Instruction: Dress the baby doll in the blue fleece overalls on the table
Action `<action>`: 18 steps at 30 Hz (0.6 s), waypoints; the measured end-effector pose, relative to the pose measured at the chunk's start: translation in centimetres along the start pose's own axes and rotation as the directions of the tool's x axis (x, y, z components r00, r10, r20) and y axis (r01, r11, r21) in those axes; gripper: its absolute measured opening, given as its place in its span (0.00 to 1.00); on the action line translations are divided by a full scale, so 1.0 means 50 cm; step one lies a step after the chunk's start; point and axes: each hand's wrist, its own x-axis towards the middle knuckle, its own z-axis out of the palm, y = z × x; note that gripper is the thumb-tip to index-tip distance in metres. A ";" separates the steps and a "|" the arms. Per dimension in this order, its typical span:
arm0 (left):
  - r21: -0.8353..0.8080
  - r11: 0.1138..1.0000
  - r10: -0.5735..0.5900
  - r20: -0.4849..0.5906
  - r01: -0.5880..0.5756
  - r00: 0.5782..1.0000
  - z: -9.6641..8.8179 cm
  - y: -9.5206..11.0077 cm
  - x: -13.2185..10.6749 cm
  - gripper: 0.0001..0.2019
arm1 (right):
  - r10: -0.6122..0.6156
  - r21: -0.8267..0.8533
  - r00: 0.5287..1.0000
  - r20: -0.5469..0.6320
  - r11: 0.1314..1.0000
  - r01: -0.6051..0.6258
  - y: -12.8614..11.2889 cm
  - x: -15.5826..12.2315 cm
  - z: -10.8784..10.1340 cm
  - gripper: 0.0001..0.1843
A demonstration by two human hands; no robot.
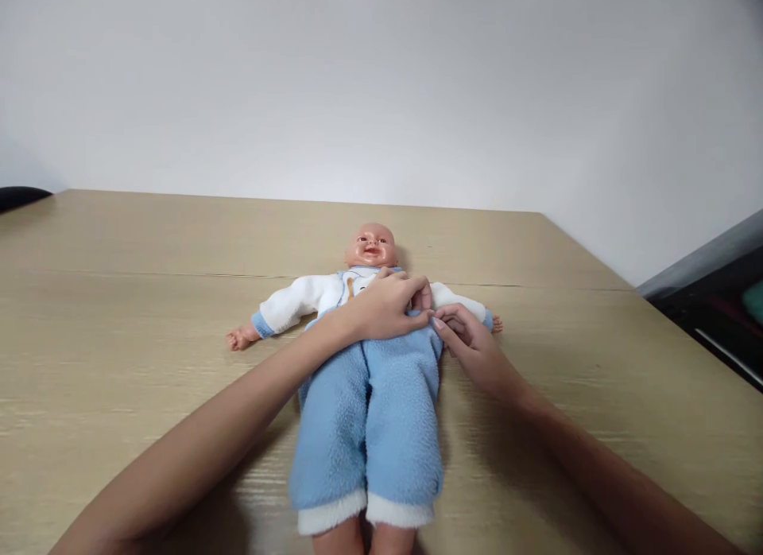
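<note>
A baby doll lies on its back on the wooden table, head away from me. It wears a white fleece top and light blue fleece trousers with white cuffs. My left hand lies across the doll's belly, its thumb and fingers closed on the cloth at the waist. My right hand is at the doll's waist on the right side, fingers curled and pinching the edge of the clothing there. The fingertips of both hands nearly touch. The doll's arms are spread out to either side.
A plain white wall rises behind the table. A dark rounded chair back shows at the far left edge. Dark furniture stands beyond the table's right edge.
</note>
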 end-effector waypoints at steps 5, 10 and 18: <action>-0.129 0.991 -0.036 -0.024 0.033 0.999 0.004 -0.009 0.005 0.07 | -0.379 -0.645 0.922 -0.080 0.725 0.242 0.001 -0.019 -0.078 0.20; -0.034 0.999 -0.019 -0.023 0.018 1.000 -0.005 0.004 0.013 0.08 | -0.308 -0.685 0.950 0.045 0.683 0.254 0.052 0.006 -0.160 0.34; 0.138 0.990 -0.023 0.048 0.016 0.999 0.020 0.016 0.043 0.43 | -0.227 -0.318 0.944 -0.240 0.937 0.144 0.011 -0.009 -0.127 0.29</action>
